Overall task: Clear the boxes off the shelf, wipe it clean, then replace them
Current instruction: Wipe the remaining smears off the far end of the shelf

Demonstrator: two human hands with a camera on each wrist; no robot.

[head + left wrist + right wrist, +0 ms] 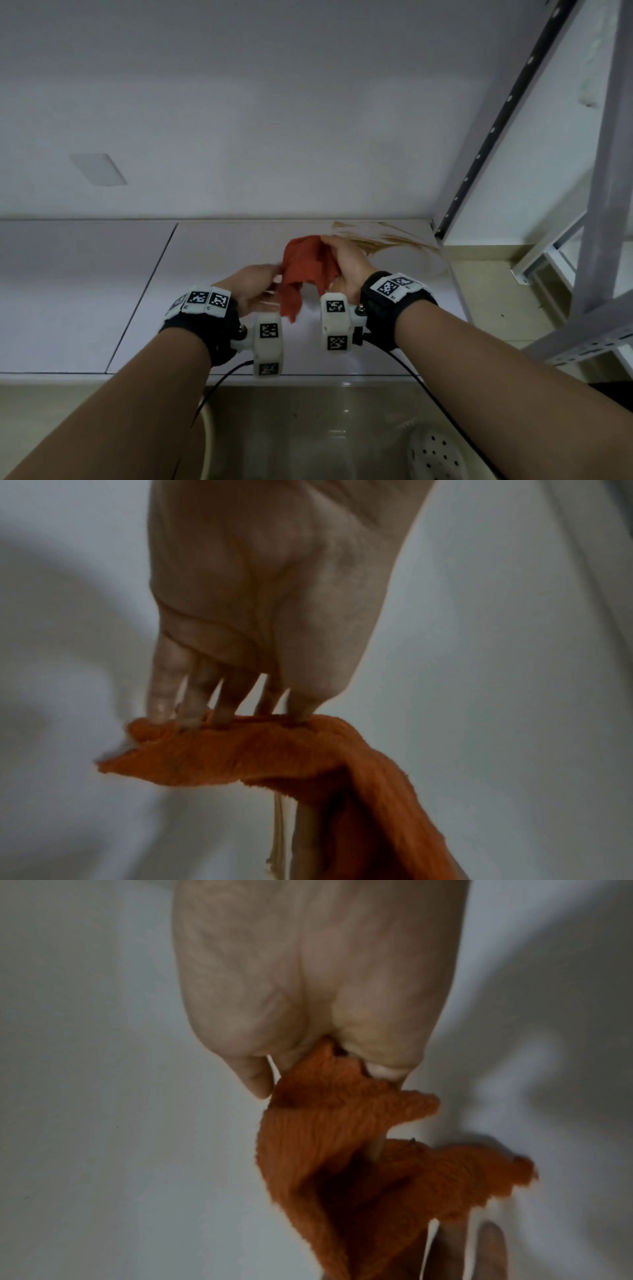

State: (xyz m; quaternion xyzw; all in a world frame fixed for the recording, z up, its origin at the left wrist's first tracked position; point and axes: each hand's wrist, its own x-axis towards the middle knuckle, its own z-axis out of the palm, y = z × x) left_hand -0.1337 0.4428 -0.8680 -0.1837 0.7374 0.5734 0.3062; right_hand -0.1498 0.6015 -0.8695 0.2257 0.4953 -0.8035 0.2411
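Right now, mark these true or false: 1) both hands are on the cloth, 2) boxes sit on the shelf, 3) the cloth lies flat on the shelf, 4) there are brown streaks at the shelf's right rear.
1. True: the left hand and right hand both hold the orange cloth.
2. False: no boxes show on the white shelf.
3. False: the cloth hangs bunched between the hands.
4. True: the brown streaks lie near the right rear corner.

The orange cloth (306,270) hides the right hand's fingers (255,1080) (mostly) from overhead.
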